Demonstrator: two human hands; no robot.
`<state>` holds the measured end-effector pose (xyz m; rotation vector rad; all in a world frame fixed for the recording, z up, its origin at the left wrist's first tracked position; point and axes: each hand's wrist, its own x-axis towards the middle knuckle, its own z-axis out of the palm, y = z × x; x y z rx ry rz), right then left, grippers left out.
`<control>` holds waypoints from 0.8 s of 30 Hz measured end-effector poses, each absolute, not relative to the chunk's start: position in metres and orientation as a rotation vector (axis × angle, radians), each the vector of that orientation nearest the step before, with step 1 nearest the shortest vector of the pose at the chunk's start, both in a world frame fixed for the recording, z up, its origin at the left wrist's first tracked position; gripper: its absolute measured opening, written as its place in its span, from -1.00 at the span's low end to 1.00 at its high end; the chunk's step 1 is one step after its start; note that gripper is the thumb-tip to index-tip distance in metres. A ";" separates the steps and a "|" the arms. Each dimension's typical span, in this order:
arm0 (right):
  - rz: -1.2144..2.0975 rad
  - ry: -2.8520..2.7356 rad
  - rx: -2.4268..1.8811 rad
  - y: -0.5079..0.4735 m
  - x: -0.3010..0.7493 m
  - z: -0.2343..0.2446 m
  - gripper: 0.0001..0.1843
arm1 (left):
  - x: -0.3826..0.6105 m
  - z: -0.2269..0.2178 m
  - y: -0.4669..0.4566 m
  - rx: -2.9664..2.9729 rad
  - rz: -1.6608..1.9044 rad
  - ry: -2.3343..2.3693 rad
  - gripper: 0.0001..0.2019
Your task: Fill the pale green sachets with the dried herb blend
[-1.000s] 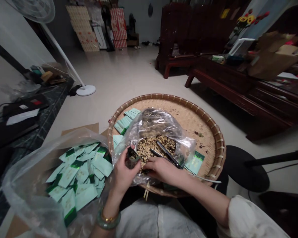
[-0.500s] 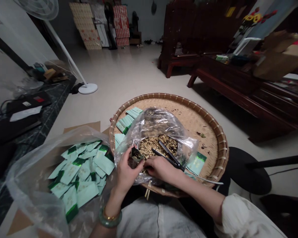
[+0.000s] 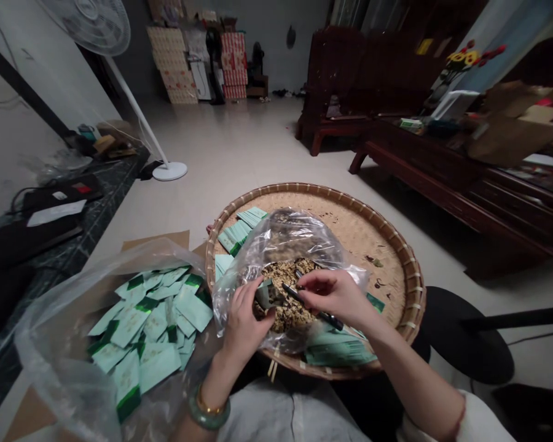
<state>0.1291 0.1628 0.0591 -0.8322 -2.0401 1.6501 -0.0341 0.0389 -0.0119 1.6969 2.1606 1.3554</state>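
On my lap rests a round woven basket tray (image 3: 396, 245). In it lies a clear plastic bag (image 3: 295, 236) of loose dried tea (image 3: 288, 273). My left hand (image 3: 247, 316) is closed on a small open sachet (image 3: 266, 294) held over the tea. My right hand (image 3: 334, 293) is raised above the tea and pinches a pair of black tongs (image 3: 311, 304), tips pointing at the sachet's mouth. Under my right wrist lie flat green sachets (image 3: 336, 351).
At my left stands a large clear bag full of green sachets (image 3: 152, 322). More empty sachets (image 3: 239, 228) are stacked at the tray's far left. A dark low table (image 3: 50, 221), a standing fan (image 3: 170, 170), wooden furniture (image 3: 442, 159) and a black stool (image 3: 465, 344) surround me.
My right hand has lifted off the tea and risen with the tongs toward the sachet. My left hand moved slightly right with the sachet. The view has shifted down a little.
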 end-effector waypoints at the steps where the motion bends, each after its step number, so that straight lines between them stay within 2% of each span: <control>1: 1.561 -2.102 -0.790 0.161 0.128 0.070 -0.80 | -0.033 -0.012 0.040 1.715 1.348 2.168 -0.41; 4: 1.143 -2.435 -0.630 0.155 0.122 0.096 -0.89 | -0.030 -0.012 0.041 1.741 1.317 2.203 -0.40; 7: 0.801 -2.699 -0.583 0.150 0.115 0.103 -0.82 | -0.027 -0.012 0.041 1.752 1.306 2.227 -0.41; 10: 0.613 -2.815 -0.629 0.145 0.109 0.100 -0.80 | -0.025 -0.013 0.042 1.760 1.313 2.233 -0.42; 24: 0.416 -2.859 -0.727 0.142 0.109 0.089 -0.79 | -0.024 -0.018 0.042 1.750 1.297 2.252 -0.41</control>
